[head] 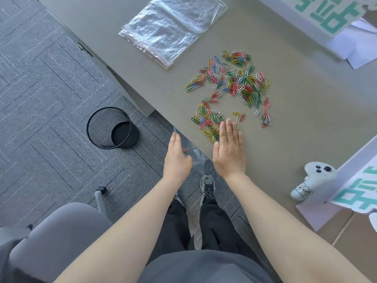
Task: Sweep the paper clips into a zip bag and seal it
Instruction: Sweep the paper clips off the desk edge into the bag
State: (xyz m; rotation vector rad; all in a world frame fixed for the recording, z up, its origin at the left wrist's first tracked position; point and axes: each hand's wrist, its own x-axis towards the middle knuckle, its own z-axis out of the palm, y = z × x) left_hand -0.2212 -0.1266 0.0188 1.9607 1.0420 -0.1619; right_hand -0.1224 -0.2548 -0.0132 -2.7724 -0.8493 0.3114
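Broadly, a grey surface [285,139] fills most of the head view, running from the upper left down to the right, with grey patterned carpet [51,88] beside it on the left. A grey chair [61,231] sits at the lower left, and a black wire bin [113,128] stands on the carpet near the surface's edge. At the far end of the surface lies a stack of clear zip bags [171,29] with red seal lines, flat and well apart from the hands. Between that stack and the person, coloured paper clips [232,86] are scattered in loose clusters, the nearest cluster touching the fingertips of the right hand. A white controller [314,180] lies at the right edge, beside white boards with green lettering [355,193]. The right hand [229,152] rests flat on the surface with straight fingers held together, its grip released and holding nothing, its left edge against the nearest clips. The left hand [177,158] hangs just off the surface's edge, its grip grasping a clear zip bag [195,158] that hangs below the edge between the two hands. A few clips show inside that bag near the left thumb. Below the bag, a grey shoe [208,185] stands on the carpet.
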